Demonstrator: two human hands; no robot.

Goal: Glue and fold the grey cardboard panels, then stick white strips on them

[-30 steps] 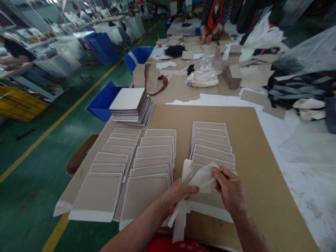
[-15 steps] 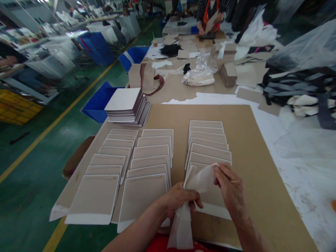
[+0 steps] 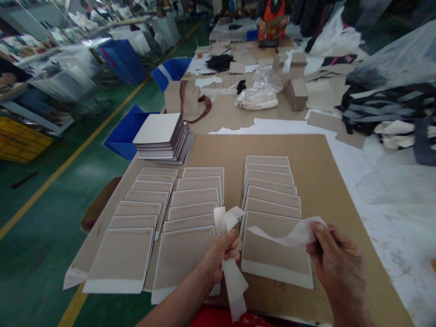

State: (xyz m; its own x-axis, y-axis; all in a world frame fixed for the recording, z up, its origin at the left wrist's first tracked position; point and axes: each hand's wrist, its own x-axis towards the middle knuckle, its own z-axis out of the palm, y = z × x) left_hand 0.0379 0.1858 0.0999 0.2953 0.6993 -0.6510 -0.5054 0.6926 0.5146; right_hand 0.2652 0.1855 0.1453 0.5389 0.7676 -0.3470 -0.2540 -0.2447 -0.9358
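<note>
My left hand point(image 3: 223, 256) is closed around a bunch of white paper strips point(image 3: 235, 284), whose ends stick out above and below the fist. My right hand point(image 3: 335, 259) pinches one end of a single white strip point(image 3: 289, 236); its loose end trails left over the right-hand column of panels. Beneath that strip lies the front beige panel point(image 3: 275, 254), with a pale band along its near edge. Overlapping beige panels also form a middle column point(image 3: 189, 250) and a left column point(image 3: 122, 254). My left forearm partly covers the middle column's front panel.
A brown board point(image 3: 340, 227) covers the table. At its far left stands a stack of panels point(image 3: 158, 129) beside a blue bin point(image 3: 127, 131). Black and grey strips point(image 3: 384, 106) lie at the right. Across the table, a person in an orange apron point(image 3: 272, 20) handles something.
My right hand has moved right and nearer, drawing one strip away from the bunch. My left hand has shifted slightly left, closing around the remaining strips.
</note>
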